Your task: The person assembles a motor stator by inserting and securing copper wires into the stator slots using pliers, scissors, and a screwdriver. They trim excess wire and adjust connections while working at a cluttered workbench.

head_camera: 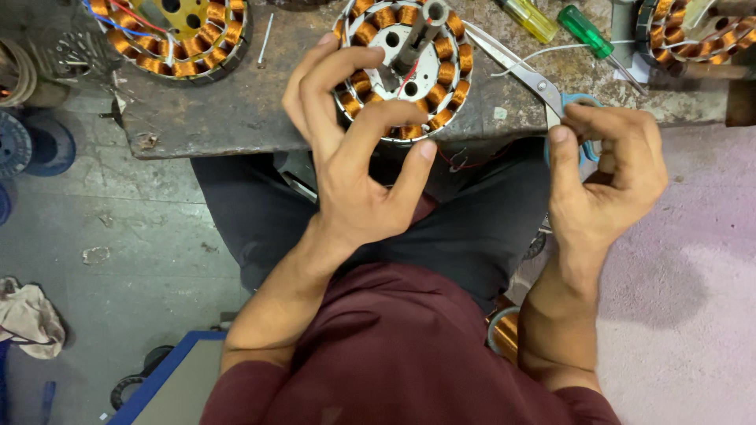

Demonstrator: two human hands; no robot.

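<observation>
the stator (403, 71) lies flat at the near edge of the tabletop (236, 110), a round steel core ringed with copper-orange wire coils, a grey shaft standing up from its pale centre plate and thin red leads trailing across the plate and over the tabletop's edge toward the lap. the left hand (354, 157) hovers just over its near rim with fingers spread and loosely curled, grasping nothing, fingertips close to the coils or perhaps brushing them (contact is hard to tell from this angle). the right hand (606, 173) is clenched around the blue handles of a pair of scissors (524, 71), whose long metal blades lie on the tabletop pointing up and left toward the stator. it looks like a pause between wiring steps, the leads being readied for trimming; the next move would call for pinching a thin lead steady with the left hand and bringing the blades to it without nicking the coil wire. further out, a yellow-handled screwdriver (531, 17) and a green-handled screwdriver (587, 31) lie beyond the scissors, a second stator (181, 35) sits at the far left, a third (693, 31) at the far right, and a rag (30, 315) lies on the floor.
</observation>
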